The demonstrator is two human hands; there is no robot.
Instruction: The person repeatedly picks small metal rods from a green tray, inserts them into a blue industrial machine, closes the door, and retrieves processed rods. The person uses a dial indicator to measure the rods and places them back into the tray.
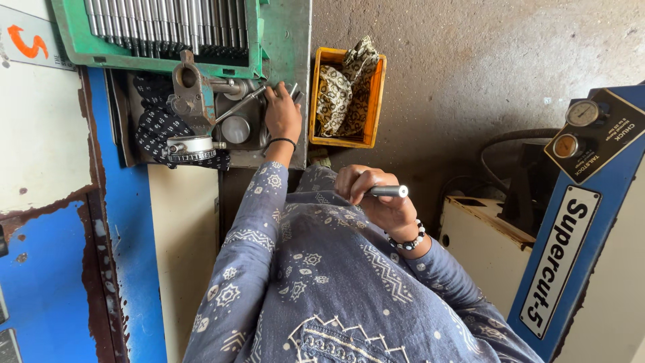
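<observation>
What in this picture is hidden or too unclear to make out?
Head view only:
- Left hand: fingertips hidden among the metal fixture; what they touch is unclear.
- Steel rod: most of it is hidden inside the right hand.
- Green tray of rods: cut off by the top edge.
- Yellow crate: patterned cloth hides its contents.

Rough grey concrete floor (484, 60); blue machine cabinet (578, 255) at one side; chipped blue-white panel (60, 222) opposite.

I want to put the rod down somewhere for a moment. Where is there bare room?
Bare concrete floor lies right of the yellow crate, above the blue machine. The shelf by the left hand is crowded with the gauge; the green tray is packed with rods; cloth fills the crate. The right hand holds the rod.
</observation>
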